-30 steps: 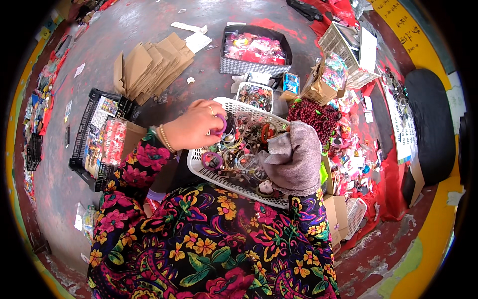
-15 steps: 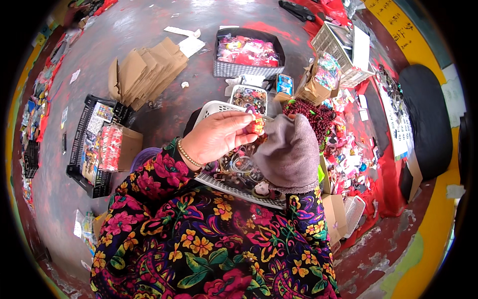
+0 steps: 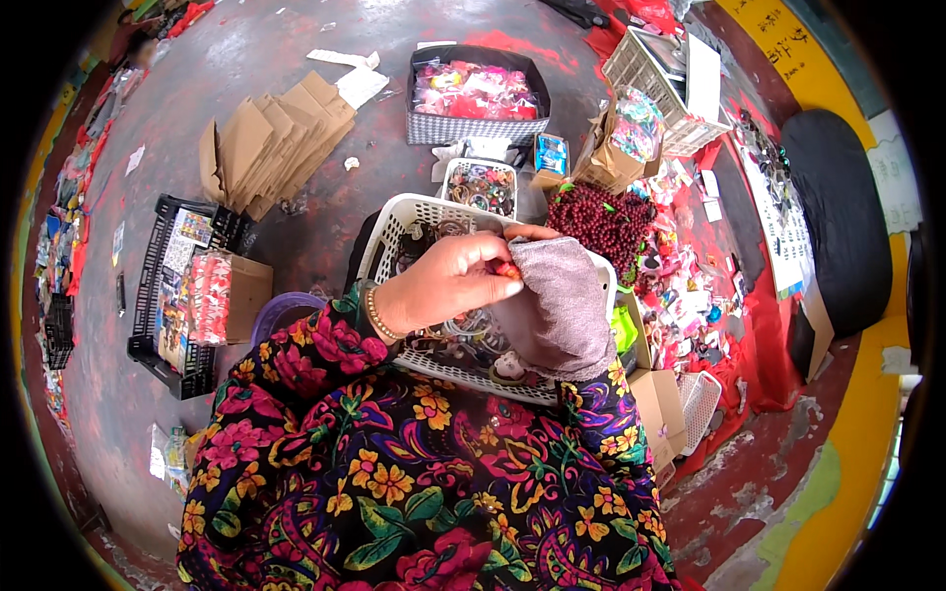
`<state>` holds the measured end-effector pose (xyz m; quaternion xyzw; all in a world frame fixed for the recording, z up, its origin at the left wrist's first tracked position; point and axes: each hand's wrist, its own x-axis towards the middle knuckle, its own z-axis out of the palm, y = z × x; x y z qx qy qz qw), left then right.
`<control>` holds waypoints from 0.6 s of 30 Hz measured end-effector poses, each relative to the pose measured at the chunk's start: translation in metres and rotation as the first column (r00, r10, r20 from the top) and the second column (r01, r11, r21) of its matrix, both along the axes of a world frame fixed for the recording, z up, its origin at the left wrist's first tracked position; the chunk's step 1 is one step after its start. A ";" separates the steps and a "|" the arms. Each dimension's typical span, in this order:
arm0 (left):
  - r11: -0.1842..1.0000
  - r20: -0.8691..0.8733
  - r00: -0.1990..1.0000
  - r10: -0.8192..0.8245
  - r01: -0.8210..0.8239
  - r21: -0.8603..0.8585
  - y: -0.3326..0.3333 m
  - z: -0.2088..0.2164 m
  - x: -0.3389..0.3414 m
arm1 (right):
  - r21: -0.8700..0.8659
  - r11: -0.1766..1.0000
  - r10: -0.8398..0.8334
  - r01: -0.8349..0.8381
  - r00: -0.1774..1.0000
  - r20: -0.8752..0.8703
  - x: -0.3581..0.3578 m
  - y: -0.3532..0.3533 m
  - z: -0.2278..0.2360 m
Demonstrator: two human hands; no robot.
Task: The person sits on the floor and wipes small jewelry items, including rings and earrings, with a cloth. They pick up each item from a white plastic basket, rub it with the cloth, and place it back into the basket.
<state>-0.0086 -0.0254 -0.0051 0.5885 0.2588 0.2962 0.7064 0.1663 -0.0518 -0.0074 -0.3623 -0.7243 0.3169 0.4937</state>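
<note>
My left hand, with a beaded bracelet at its wrist, pinches a small red-orange piece between thumb and fingers. Most of the piece is hidden. A grey-mauve cloth cover wraps my right hand; only curled bare fingers show past its far edge, close to the left fingertips. What these fingers grip, if anything, is out of sight. Both hands are over a white perforated plastic basket, which holds a jumble of rings, bands and small trinkets.
Beyond the basket stand a smaller white basket of trinkets and a checked bin of bagged pink items. Dark red beads lie to the right, near a cardboard box. At left are a black crate and stacked cardboard.
My hands have drawn together, and the left fingers now cover more of the red-orange piece. The cloth-covered hand has turned and shifted slightly left. The whole view has moved a little.
</note>
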 end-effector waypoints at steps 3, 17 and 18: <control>0.995 -0.125 0.990 0.061 -0.051 0.082 -0.001 -0.001 -0.001 | 0.124 0.992 -0.039 0.017 0.982 0.184 0.000 0.000 0.016; 0.765 -0.043 0.934 0.354 -0.262 0.588 -0.010 0.004 0.020 | 0.321 0.918 -0.371 0.234 0.791 0.486 0.000 -0.013 0.018; 0.757 -0.022 0.934 0.355 -0.274 0.593 -0.010 0.001 0.021 | 0.350 0.905 -0.394 0.241 0.784 0.480 0.000 -0.012 0.016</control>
